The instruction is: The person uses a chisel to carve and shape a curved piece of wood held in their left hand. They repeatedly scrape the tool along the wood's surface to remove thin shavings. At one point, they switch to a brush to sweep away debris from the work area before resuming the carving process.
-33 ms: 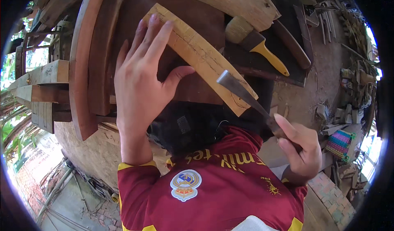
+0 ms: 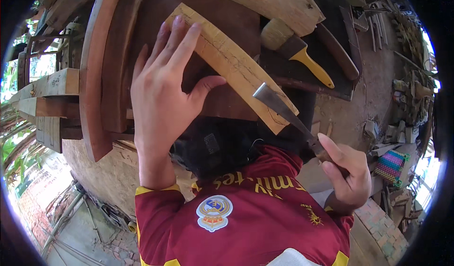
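Observation:
A pale, slightly curved wooden strip with pencil lines lies slantwise across a dark brown surface. My left hand is spread out, its fingertips resting on the strip's far end and its thumb by the strip's near edge. A chisel is held by its handle in my closed right hand. Its blade crosses over the strip's near right end, the bright tip pointing up and left. Whether the blade touches the wood I cannot tell. My fingers hide most of the handle.
Right of the strip lies a paintbrush with a yellow handle, beside a dark curved wooden piece. A pale board lies at the back. Curved reddish boards and stacked timber stand on the left. A woven coloured bag sits at far right.
The chisel and my right hand have shifted very slightly to the right. My left hand and the strip look almost unmoved.

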A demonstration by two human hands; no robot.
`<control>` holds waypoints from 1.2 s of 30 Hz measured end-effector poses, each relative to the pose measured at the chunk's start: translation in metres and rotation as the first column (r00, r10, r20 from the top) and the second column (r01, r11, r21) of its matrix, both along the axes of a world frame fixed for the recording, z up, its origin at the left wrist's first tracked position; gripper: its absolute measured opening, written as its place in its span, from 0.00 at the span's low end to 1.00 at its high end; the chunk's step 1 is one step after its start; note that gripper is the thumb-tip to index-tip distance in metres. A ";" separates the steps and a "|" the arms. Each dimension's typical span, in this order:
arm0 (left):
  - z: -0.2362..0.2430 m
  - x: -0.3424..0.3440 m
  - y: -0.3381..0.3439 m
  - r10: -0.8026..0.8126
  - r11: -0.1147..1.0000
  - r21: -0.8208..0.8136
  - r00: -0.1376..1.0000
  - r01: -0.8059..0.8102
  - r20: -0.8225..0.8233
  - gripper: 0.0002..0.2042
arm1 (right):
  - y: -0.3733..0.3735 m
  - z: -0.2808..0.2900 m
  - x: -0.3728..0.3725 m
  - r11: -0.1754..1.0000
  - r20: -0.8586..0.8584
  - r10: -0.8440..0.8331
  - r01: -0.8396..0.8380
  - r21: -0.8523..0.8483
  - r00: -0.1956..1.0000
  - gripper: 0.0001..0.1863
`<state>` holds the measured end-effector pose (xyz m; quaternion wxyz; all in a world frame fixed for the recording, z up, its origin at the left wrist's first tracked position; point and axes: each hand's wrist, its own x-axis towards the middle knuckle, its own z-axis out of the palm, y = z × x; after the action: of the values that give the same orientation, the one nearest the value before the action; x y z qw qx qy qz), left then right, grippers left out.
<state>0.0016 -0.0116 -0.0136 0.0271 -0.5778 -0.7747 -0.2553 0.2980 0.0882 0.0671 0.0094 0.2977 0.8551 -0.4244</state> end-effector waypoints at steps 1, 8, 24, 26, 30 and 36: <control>0.002 0.000 0.001 0.004 1.000 -0.006 1.000 -0.004 -0.008 0.34 | 0.000 0.003 0.002 1.000 0.031 0.007 -0.006 -0.011 0.999 0.27; 0.011 -0.001 0.004 0.053 0.997 -0.048 0.997 -0.056 -0.056 0.37 | 0.002 -0.019 -0.047 1.000 -0.103 0.017 -0.015 0.024 0.995 0.26; 0.009 -0.016 -0.001 0.203 0.977 -0.049 0.973 -0.209 -0.105 0.41 | 0.009 -0.016 -0.050 0.997 -0.121 0.034 -0.026 0.067 0.992 0.24; 0.009 -0.016 0.002 0.207 0.975 -0.063 0.975 -0.213 -0.081 0.40 | 0.011 -0.011 -0.036 1.000 -0.094 -0.003 0.005 0.017 0.996 0.24; 0.009 -0.015 0.002 0.204 0.975 -0.075 0.975 -0.211 -0.089 0.39 | 0.019 -0.007 -0.039 0.998 -0.057 0.058 -0.056 0.027 0.997 0.24; 0.014 -0.014 0.006 0.206 0.971 -0.100 0.972 -0.218 -0.118 0.38 | 0.027 -0.017 -0.059 0.994 -0.133 0.109 -0.107 0.021 0.985 0.24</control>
<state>-0.0119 -0.0059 0.0002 0.0631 -0.5053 -0.8425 -0.1760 0.2394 0.1157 0.0500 -0.0270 0.2220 0.8715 -0.4364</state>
